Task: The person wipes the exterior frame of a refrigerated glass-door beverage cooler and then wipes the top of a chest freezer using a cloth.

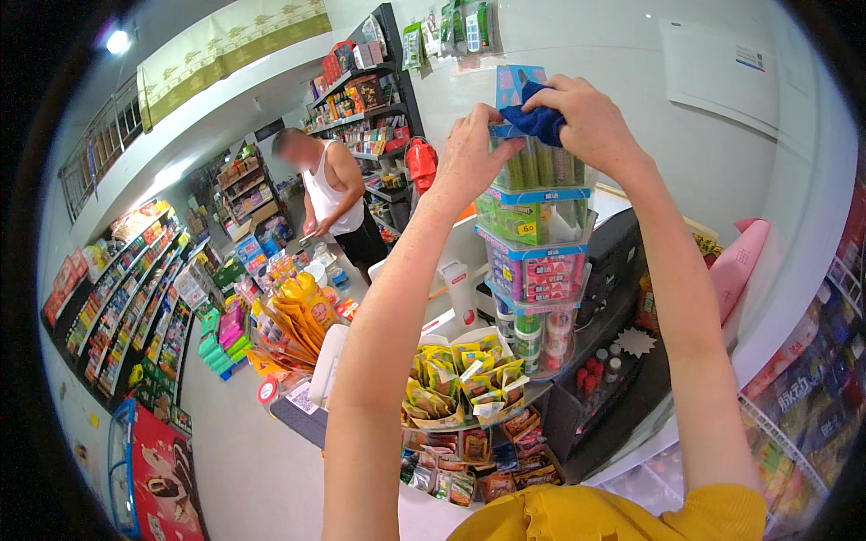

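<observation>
A clear plastic tiered display rack (534,251) with blue bands stands on the counter before me, filled with gum packs and small tubs. My right hand (585,111) grips a dark blue cloth (538,122) against the rack's top tier. Beside it, my left hand (482,152) holds the top tier's left edge, thumb in front and fingers behind. Green sticks of gum (541,166) show through the top tier. Behind the cloth rises a light blue printed header card (511,81), partly covered.
Boxes of yellow-wrapped snacks (467,379) sit at the rack's foot, left of a dark shelf (595,406). Orange packets (298,318) crowd the counter further left. A person in a white tank top (338,189) stands beyond it. A red-fronted freezer (162,480) is at lower left.
</observation>
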The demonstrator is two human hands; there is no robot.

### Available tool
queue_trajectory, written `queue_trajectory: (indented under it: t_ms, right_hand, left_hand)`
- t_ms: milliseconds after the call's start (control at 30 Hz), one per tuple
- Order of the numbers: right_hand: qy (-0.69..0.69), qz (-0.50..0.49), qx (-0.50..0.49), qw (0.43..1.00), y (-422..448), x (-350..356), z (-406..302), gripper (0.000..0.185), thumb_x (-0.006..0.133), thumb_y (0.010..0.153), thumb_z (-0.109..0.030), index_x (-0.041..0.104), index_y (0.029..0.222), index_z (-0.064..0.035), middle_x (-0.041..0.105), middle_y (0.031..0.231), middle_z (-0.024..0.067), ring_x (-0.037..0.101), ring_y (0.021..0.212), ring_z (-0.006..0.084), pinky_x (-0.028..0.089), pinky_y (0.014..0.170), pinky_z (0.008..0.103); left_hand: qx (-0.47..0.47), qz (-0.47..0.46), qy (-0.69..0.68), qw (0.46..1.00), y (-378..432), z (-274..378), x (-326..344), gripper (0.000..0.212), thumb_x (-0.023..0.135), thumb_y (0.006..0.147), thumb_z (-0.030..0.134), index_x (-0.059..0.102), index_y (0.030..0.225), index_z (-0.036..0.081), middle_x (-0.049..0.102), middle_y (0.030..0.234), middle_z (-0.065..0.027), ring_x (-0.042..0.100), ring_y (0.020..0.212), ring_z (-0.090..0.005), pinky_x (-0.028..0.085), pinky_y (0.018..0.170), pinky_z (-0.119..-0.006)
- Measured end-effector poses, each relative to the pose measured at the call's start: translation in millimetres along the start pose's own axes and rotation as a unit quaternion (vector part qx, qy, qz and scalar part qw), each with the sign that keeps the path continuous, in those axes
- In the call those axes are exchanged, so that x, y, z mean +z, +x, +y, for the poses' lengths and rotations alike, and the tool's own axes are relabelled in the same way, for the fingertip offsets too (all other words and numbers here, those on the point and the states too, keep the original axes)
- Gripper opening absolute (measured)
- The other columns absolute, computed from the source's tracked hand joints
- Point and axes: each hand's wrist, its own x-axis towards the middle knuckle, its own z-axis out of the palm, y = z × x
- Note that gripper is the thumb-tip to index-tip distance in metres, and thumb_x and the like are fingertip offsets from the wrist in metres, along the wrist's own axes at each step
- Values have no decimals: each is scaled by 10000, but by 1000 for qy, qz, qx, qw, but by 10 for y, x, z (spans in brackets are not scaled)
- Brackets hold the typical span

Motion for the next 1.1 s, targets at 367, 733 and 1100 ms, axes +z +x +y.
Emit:
queue_trajectory:
  t_ms: [367,733,1100]
  right_hand:
    - [358,204,386,825,-343,-52,535,325,489,734,18,661,1001,-50,634,869,112,615,757,218,492,719,313]
    - [690,156,450,545,-472,21,613,287,668,786,-158,600,1026,-18,652,945,129,662,814,249,566,720,386]
    - [751,183,414,482,204,180,662,386,749,745,-150,563,1053,-10,629,1046,164,634,946,310,516,874,479]
  left_hand:
    - [-5,30,-34,999,117,11,2,327,699,794,233,576,1031,45,639,990,-164,608,912,-308,470,792,-368]
    - [-52,51,-70,995,391,-4,-142,364,717,760,292,638,973,8,660,975,-177,644,902,-287,483,791,-355]
    - [-88,140,-50,985,453,-162,-56,348,720,791,286,645,983,6,660,813,-78,598,735,-122,463,660,-265]
